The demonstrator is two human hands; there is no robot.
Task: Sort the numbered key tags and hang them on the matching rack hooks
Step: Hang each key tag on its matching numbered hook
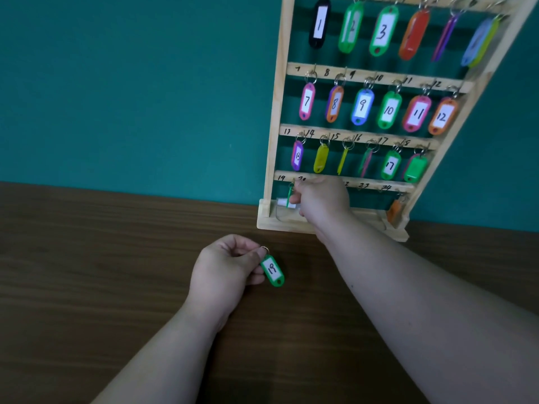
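Head view: the left hand (224, 266) pinches the green tag 19 (272, 271) over the tabletop (87, 258), while the right hand (320, 199) pinches an edge-on green tag (289, 196) at the wooden rack (275, 112), bottom row.

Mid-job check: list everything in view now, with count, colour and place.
rack: one, pale wood, four numbered rows, on the table against the wall.
hung tags: top three rows filled, mixed colours; some edge-on, so total unclear.
orange tag: one, bottom row, far right.
tag 19: one, green, in the left hand.
edge-on green tag: one, bottom row, left end.
table: one, dark brown wood.
wall: teal, behind the rack.
left hand: fingers pinch tag 19 by its ring.
right hand: fingers hold the edge-on green tag.
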